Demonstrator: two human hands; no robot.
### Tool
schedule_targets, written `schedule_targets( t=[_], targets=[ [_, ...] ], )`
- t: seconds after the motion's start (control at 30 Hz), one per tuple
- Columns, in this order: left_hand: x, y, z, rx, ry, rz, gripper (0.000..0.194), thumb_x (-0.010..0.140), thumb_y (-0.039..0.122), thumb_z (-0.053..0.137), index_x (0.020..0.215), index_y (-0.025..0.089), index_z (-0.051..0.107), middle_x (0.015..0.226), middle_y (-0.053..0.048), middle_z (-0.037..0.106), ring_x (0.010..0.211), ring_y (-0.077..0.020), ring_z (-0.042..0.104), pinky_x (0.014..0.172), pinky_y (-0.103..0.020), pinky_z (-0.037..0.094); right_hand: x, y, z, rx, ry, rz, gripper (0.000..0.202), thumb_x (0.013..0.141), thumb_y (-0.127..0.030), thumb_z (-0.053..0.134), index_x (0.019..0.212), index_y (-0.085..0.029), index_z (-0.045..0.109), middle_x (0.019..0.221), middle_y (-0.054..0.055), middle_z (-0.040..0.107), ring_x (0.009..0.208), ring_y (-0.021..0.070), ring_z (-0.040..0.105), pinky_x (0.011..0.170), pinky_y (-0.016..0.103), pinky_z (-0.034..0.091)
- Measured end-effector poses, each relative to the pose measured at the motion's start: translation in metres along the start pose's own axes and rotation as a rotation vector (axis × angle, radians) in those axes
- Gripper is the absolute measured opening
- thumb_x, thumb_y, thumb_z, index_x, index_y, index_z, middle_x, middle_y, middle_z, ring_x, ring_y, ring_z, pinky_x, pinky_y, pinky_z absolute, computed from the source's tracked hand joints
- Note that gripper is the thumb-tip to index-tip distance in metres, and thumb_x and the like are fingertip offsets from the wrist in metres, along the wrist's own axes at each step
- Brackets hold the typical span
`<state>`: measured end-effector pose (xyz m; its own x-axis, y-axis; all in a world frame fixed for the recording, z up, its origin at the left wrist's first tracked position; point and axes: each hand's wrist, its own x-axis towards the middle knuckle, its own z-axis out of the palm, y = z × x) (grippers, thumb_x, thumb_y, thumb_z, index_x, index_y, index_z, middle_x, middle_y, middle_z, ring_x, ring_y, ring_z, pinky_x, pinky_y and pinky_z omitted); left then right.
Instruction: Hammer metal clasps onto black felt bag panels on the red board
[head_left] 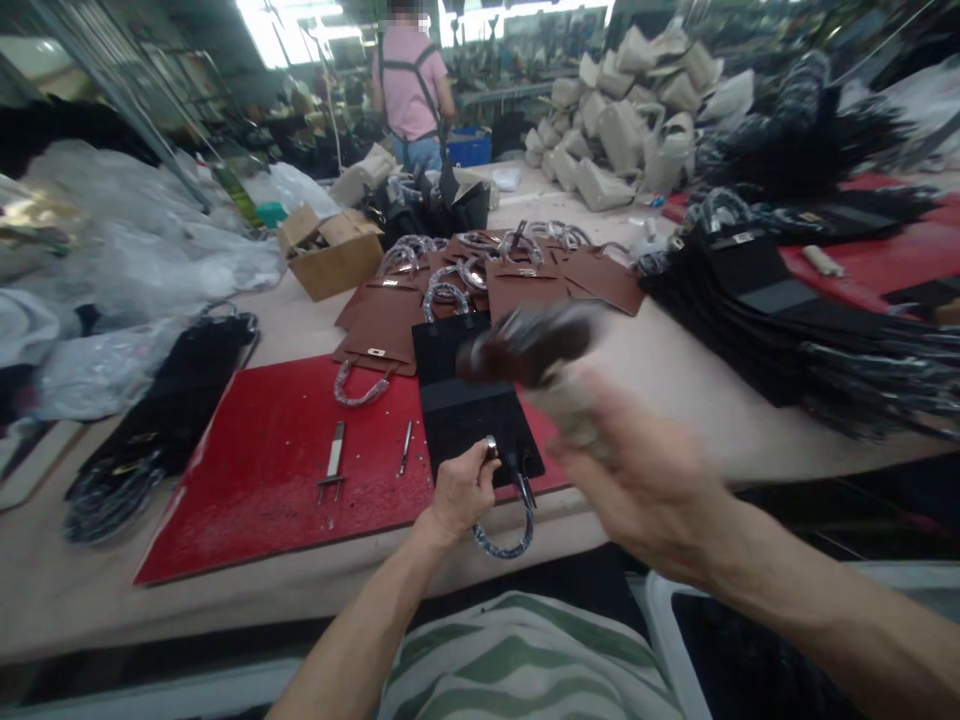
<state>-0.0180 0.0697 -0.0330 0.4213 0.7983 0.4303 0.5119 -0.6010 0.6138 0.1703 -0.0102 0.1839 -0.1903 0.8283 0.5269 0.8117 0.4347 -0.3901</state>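
Observation:
A black bag panel [472,400] with wrapped handles lies over the red mat [277,440], in front of me. At its near part my left hand [463,490] is closed, pinching a small round metal piece [491,447] above the black surface. My right hand [630,460] is raised to the right of the panel, its fingers wrapped round the pale handle of a dark tool [532,345], probably a hammer, blurred by motion. The near wrapped handle [505,548] hangs over the mat's front edge.
A forked tool [334,462] and a thin metal rod [406,447] lie on the mat. Brown bag panels [382,320] spread behind it. Black panels [750,300] are stacked at right, near a cardboard box [334,255] farther left. A person [412,80] stands beyond the table.

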Motion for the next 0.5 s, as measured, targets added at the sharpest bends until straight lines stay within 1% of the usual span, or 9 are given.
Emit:
schedule_targets(
  t=[0.07, 0.1, 0.13, 0.17, 0.27, 0.33, 0.37, 0.43, 0.5],
  targets=[
    [0.000, -0.001, 0.000, 0.001, -0.011, -0.007, 0.015, 0.093, 0.017, 0.051, 0.102, 0.021, 0.063, 0.089, -0.006, 0.074, 0.081, -0.0205, 0.073, 0.070, -0.026, 0.054, -0.011, 0.007, 0.013, -0.101, -0.395, 0.095, 0.049, 0.093, -0.023, 0.050, 0.141, -0.015, 0.048, 0.088, 0.008, 0.073, 0.072, 0.0212, 0.068, 0.065, 0.030, 0.049],
    [-0.001, -0.001, 0.001, -0.002, -0.014, -0.011, 0.016, 0.093, 0.017, 0.051, 0.102, 0.021, 0.063, 0.089, -0.006, 0.074, 0.080, -0.0203, 0.073, 0.070, -0.026, 0.054, -0.014, 0.009, 0.015, -0.135, -0.527, 0.149, 0.046, 0.092, -0.023, 0.051, 0.137, -0.016, 0.052, 0.086, 0.007, 0.072, 0.072, 0.0214, 0.068, 0.062, 0.029, 0.047],
    [-0.001, -0.002, 0.001, -0.008, -0.016, -0.014, 0.017, 0.093, 0.017, 0.051, 0.104, 0.021, 0.063, 0.090, -0.006, 0.074, 0.081, -0.0201, 0.073, 0.070, -0.026, 0.054, -0.015, 0.011, 0.014, -0.135, -0.589, 0.201, 0.043, 0.091, -0.023, 0.052, 0.134, -0.017, 0.055, 0.086, 0.007, 0.072, 0.073, 0.0214, 0.068, 0.061, 0.028, 0.045],
    [-0.001, -0.002, 0.001, -0.015, -0.017, -0.015, 0.017, 0.093, 0.017, 0.051, 0.105, 0.021, 0.063, 0.091, -0.006, 0.075, 0.082, -0.0200, 0.073, 0.071, -0.026, 0.054, -0.013, 0.012, 0.011, -0.103, -0.580, 0.240, 0.041, 0.091, -0.023, 0.052, 0.131, -0.019, 0.057, 0.087, 0.006, 0.072, 0.074, 0.0208, 0.067, 0.061, 0.027, 0.044],
    [-0.001, -0.002, 0.002, -0.041, -0.004, -0.007, 0.015, 0.093, 0.017, 0.052, 0.104, 0.021, 0.061, 0.093, -0.005, 0.075, 0.085, -0.0199, 0.073, 0.074, -0.027, 0.055, -0.003, 0.016, -0.001, 0.102, -0.365, 0.333, 0.039, 0.091, -0.028, 0.051, 0.128, -0.021, 0.059, 0.080, 0.002, 0.067, 0.066, 0.0162, 0.061, 0.058, 0.025, 0.042],
    [-0.001, -0.001, 0.001, -0.051, -0.001, -0.013, 0.014, 0.093, 0.018, 0.053, 0.104, 0.021, 0.060, 0.095, -0.005, 0.075, 0.088, -0.0200, 0.073, 0.076, -0.027, 0.056, 0.000, 0.028, -0.002, 0.268, -0.256, 0.446, 0.040, 0.090, -0.036, 0.054, 0.127, -0.020, 0.059, 0.069, -0.002, 0.062, 0.055, 0.0132, 0.055, 0.053, 0.024, 0.042],
    [-0.001, -0.001, 0.001, -0.052, 0.003, -0.022, 0.013, 0.093, 0.018, 0.053, 0.103, 0.021, 0.060, 0.095, -0.005, 0.075, 0.088, -0.0201, 0.073, 0.076, -0.027, 0.056, -0.001, 0.038, 0.002, 0.352, -0.230, 0.531, 0.041, 0.087, -0.040, 0.057, 0.123, -0.020, 0.060, 0.064, -0.004, 0.058, 0.050, 0.0121, 0.052, 0.049, 0.024, 0.040],
    [-0.001, 0.001, 0.000, -0.049, 0.007, -0.040, 0.012, 0.093, 0.019, 0.053, 0.103, 0.022, 0.060, 0.095, -0.006, 0.075, 0.087, -0.0204, 0.074, 0.075, -0.027, 0.056, -0.012, 0.065, 0.016, 0.508, -0.191, 0.741, 0.040, 0.081, -0.047, 0.062, 0.110, -0.019, 0.060, 0.056, -0.006, 0.052, 0.042, 0.0107, 0.047, 0.041, 0.022, 0.036],
    [-0.001, 0.002, -0.001, -0.051, 0.003, -0.043, 0.012, 0.094, 0.020, 0.053, 0.102, 0.022, 0.060, 0.094, -0.006, 0.075, 0.087, -0.0204, 0.074, 0.075, -0.028, 0.057, -0.030, 0.098, 0.033, 0.625, -0.116, 0.933, 0.040, 0.073, -0.051, 0.067, 0.096, -0.020, 0.057, 0.058, -0.006, 0.053, 0.041, 0.0099, 0.046, 0.037, 0.020, 0.033]
  ],
)
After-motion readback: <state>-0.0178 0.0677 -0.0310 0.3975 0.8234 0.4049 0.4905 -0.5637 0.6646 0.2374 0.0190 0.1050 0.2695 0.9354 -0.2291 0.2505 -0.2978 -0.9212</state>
